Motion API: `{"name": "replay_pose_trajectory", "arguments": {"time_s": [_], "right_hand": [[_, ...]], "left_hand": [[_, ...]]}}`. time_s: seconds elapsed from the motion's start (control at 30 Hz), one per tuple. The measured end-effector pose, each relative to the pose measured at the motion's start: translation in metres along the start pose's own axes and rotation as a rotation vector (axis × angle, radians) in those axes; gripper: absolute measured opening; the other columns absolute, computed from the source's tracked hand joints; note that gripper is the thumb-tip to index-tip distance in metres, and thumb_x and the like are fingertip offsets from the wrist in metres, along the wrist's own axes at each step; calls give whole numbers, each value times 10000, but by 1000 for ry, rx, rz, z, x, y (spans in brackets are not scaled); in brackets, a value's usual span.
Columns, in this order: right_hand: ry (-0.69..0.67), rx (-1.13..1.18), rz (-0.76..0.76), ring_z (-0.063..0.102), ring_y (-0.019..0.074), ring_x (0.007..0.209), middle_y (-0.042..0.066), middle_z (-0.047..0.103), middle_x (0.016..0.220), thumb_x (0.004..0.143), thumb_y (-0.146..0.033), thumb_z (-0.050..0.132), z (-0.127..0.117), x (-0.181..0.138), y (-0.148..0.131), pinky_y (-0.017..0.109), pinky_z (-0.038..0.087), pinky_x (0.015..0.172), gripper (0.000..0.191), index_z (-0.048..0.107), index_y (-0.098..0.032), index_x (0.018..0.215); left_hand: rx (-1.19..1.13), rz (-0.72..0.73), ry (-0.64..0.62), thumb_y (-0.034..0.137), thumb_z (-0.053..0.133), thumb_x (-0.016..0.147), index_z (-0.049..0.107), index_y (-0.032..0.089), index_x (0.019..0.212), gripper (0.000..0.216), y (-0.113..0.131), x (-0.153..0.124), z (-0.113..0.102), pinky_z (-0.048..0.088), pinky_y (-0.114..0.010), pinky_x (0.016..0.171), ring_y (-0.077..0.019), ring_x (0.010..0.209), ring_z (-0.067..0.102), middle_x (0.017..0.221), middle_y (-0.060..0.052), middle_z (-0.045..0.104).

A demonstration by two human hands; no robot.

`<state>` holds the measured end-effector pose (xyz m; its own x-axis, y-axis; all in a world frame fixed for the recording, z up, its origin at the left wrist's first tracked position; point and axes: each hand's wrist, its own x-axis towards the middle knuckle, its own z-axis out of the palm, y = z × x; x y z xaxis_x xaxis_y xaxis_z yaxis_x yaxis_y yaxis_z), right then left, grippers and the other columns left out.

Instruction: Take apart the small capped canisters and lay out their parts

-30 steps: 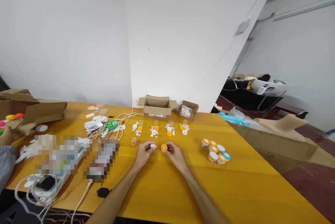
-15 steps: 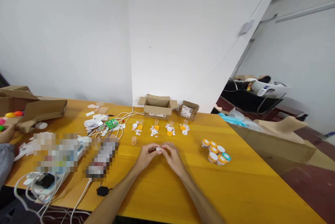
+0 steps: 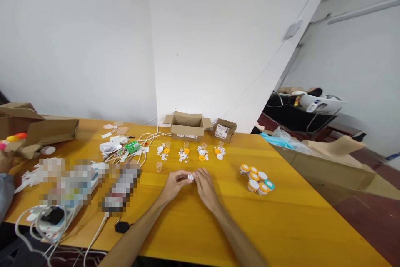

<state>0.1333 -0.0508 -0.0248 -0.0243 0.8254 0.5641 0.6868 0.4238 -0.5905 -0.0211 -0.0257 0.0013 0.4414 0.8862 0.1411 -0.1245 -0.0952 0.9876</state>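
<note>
My left hand (image 3: 175,184) and my right hand (image 3: 203,183) meet fingertip to fingertip over the yellow table (image 3: 281,221). Between them they pinch a small white part (image 3: 190,177); the orange cap seen earlier is hidden in my right fingers. Just beyond lie several little heaps of white and orange parts (image 3: 184,155) in a row, and a small clear cup (image 3: 159,166) stands to the left. A cluster of capped jars (image 3: 256,179) with orange, white and teal lids sits to the right.
Two open cardboard boxes (image 3: 187,125) stand at the wall. White cables, a green packet (image 3: 132,147) and blurred items crowd the left side. A big cardboard box (image 3: 40,127) with coloured balls is far left, where another person's hand (image 3: 6,159) shows.
A second ago my hands were apart, the left with a white part and the right with an orange cap. They have come together and now press the pieces against each other.
</note>
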Motion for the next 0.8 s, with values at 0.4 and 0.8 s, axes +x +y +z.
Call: {"name": "replay_pose_trajectory", "arguments": {"time_s": [0.4, 0.8], "right_hand": [[29, -87, -17, 496, 208, 720, 22, 579, 732, 1012, -309, 296, 4, -4, 1, 333, 359, 698, 393, 552, -254, 720], [81, -75, 7, 489, 209, 715, 27, 564, 726, 1013, -298, 258, 6, -6, -3, 333, 353, 706, 400, 516, -249, 711]], "left_hand": [[59, 56, -26, 441, 751, 712, 761, 188, 920, 327, 2, -1, 0, 521, -359, 892, -247, 917, 689, 969, -79, 766], [-3, 27, -4, 436, 778, 682, 744, 165, 843, 317, 2, -1, 1, 520, -324, 831, -218, 836, 679, 879, -77, 760]]}}
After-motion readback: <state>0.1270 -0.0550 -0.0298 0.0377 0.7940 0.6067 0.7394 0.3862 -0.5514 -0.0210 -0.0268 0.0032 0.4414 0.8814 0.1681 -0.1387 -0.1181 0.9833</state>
